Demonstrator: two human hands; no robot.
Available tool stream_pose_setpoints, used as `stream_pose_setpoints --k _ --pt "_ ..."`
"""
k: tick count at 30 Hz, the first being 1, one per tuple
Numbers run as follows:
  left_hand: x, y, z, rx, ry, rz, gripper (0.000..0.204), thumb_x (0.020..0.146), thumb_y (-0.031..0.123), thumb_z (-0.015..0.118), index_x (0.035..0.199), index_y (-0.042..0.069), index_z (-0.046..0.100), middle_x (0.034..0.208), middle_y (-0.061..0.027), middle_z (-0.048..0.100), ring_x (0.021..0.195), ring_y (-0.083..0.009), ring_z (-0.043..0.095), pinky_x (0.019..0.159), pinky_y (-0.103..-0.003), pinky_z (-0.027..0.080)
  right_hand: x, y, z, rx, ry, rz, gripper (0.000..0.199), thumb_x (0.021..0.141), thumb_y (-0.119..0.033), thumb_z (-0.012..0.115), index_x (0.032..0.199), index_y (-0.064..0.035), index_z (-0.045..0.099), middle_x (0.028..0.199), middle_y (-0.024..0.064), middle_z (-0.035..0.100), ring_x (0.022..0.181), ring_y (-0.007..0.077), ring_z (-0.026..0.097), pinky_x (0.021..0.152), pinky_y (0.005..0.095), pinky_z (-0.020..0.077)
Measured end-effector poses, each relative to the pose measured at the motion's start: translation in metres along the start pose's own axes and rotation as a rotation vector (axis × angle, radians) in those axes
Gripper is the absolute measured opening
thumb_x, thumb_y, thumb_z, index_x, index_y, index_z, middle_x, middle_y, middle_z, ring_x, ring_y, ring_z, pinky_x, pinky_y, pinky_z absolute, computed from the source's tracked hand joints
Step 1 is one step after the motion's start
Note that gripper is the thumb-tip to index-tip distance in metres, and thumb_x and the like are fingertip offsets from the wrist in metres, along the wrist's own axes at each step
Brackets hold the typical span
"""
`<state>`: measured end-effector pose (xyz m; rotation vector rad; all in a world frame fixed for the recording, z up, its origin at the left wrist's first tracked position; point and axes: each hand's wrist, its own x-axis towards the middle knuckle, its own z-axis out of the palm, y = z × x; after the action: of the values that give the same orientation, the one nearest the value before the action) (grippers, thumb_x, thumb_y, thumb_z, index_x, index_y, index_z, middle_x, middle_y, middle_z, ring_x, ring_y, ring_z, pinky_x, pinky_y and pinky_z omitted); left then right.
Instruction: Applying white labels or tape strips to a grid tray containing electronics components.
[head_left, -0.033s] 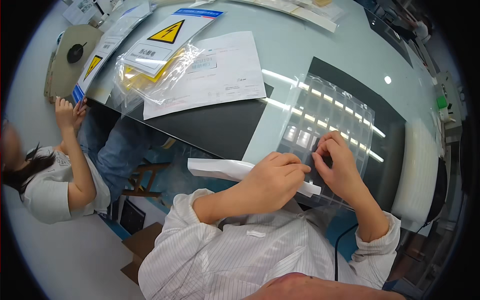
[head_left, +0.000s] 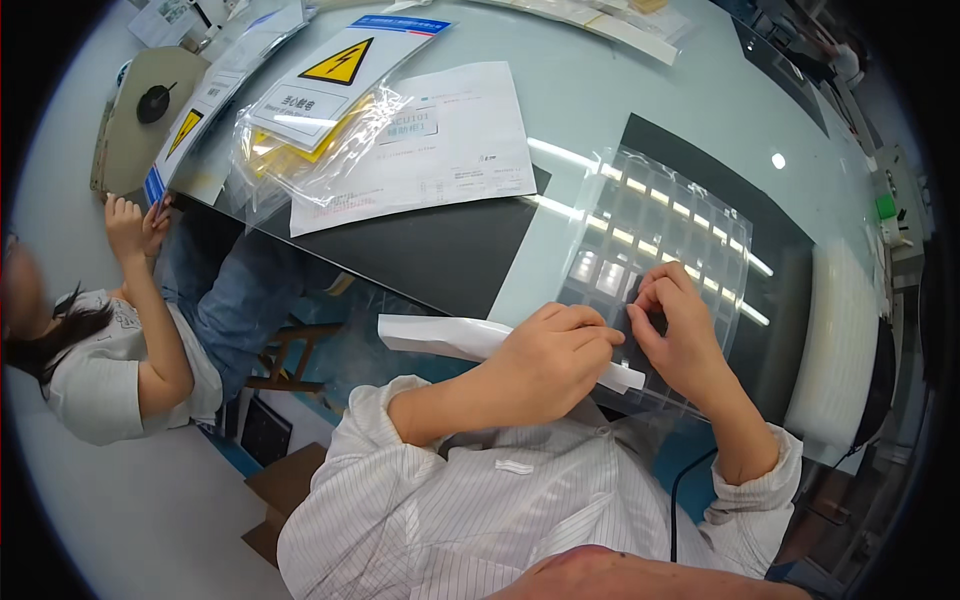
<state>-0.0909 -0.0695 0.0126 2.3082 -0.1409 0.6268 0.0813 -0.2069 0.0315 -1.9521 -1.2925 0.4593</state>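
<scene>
My left hand (head_left: 545, 365) is closed around a white folded strip (head_left: 440, 336), probably paper or film. The strip's ends stick out on both sides of the hand. Thumb and forefinger of that hand are pinched together near the tray. My right hand (head_left: 680, 325) rests over the clear plastic compartment tray (head_left: 700, 215), its fingers curled in toward the thumb. Whatever lies between those fingertips is too small or hidden to make out. Several shallow cells of the tray reflect bright ceiling lights, and a few near my hands show pale pieces.
Beneath the tray lies a black mat (head_left: 780, 250). A stack of translucent sheets (head_left: 835, 350) stands at the right. Farther left are a printed paper (head_left: 460, 150), clear bags (head_left: 260, 180) and warning signs (head_left: 300, 110). A co-worker (head_left: 140, 350) sits at the left, holding another sign (head_left: 175, 150).
</scene>
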Motion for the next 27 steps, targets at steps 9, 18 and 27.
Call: stream_pose_setpoints --k 9,18,27 --pt "0.001 -0.005 -0.014 0.008 -0.033 -0.006 0.010 0.081 -0.001 0.068 0.091 0.001 0.067 0.114 -0.0095 0.075 0.107 -0.0313 0.067 0.089 -0.041 0.050 0.004 0.007 -0.001 0.208 -0.060 0.021 0.004 0.097 -0.003 0.062 0.095 -0.0004 0.061 0.112 0.0052 0.056 0.086 0.0117 0.054 0.074 0.0235 0.0434" --pt "0.005 -0.012 -0.009 0.025 -0.074 -0.008 0.005 0.084 -0.001 0.067 0.089 0.000 0.066 0.115 -0.0095 0.075 0.104 -0.0305 0.067 0.087 -0.038 0.050 0.010 0.009 -0.002 0.191 -0.080 0.105 0.008 0.097 -0.006 0.065 0.095 -0.0004 0.059 0.110 0.0037 0.057 0.085 0.0108 0.051 0.072 0.0253 0.0430" --pt "0.007 -0.007 -0.008 0.027 -0.031 0.012 0.006 0.084 -0.001 0.069 0.090 0.000 0.067 0.103 -0.0122 0.074 0.099 -0.0314 0.067 0.085 -0.038 0.051 0.000 0.020 0.021 -0.135 0.167 -0.116 0.012 0.095 -0.002 0.068 0.101 -0.0016 0.057 0.107 0.0076 0.057 0.080 0.0153 0.054 0.071 0.0266 0.0471"
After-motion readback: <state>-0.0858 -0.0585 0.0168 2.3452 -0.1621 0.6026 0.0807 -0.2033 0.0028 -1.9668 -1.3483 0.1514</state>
